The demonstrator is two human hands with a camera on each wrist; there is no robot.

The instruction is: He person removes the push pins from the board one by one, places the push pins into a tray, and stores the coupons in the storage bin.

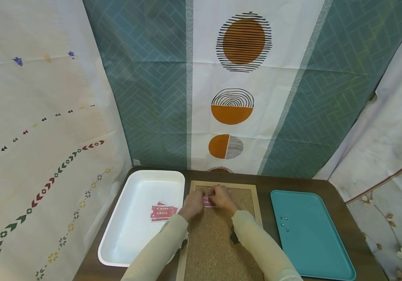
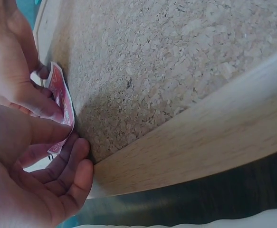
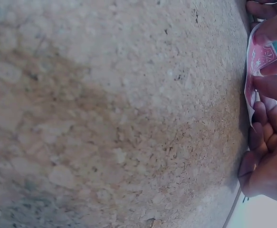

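A red and white paper coupon [image 1: 208, 202] lies near the top of a wood-framed cork board [image 1: 222, 242], its edges bent up a little. My left hand [image 1: 192, 203] pinches one end of it; in the left wrist view the thumb [image 2: 57, 129] lies over the printed face with curled fingers beneath. From the other side, my right hand [image 1: 223, 200] holds the coupon, a fingertip pressed to its face and other fingers curled at the corner in the right wrist view. Whether something small sits under that fingertip, I cannot tell.
On the left stands a white tray [image 1: 127, 234] with several similar coupons [image 1: 162, 212] at its right side. A teal tray [image 1: 317, 234] on the right carries several tiny clear pieces [image 1: 284, 224]. All rest on a dark wooden table [image 1: 267, 197], with curtains [image 1: 159, 97] behind.
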